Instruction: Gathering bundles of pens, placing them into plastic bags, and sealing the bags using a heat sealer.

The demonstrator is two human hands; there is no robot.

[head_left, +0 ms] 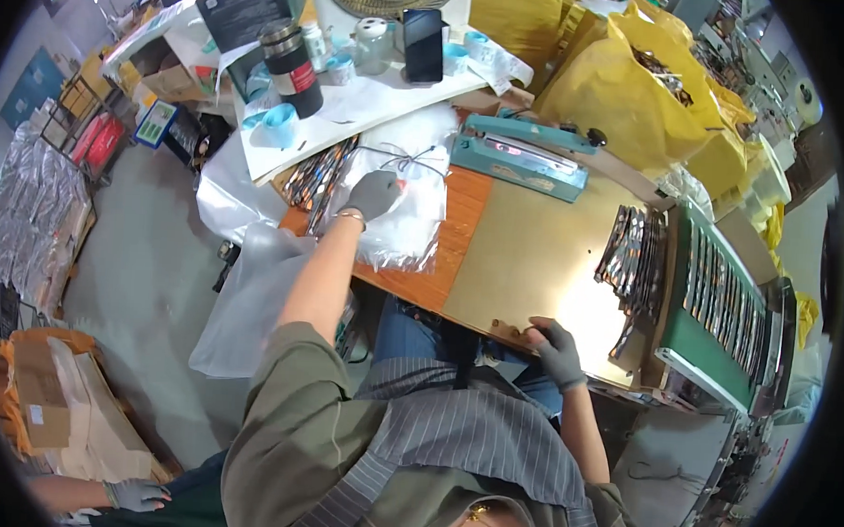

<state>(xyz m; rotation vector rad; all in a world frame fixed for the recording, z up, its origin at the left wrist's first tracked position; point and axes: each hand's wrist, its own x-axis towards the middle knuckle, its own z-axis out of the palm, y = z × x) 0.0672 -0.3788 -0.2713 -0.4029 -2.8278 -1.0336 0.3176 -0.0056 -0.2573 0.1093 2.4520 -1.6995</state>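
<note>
Left hand (373, 195) on clear plastic bags (412, 230); right hand (557, 354) at table edge (442, 307); teal sealer (520, 168) beyond.

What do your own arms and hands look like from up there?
Both the left hand and right hand wear dark grey gloves; some right fingertips look bare. A thin, light bracelet circles the left wrist. Olive-green sleeves end near the elbows, leaving the forearms uncovered.

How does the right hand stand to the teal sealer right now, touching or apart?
Apart. The head view shows the right hand at the near edge of the tan board, whose surface shows between it and the sealer.
</note>
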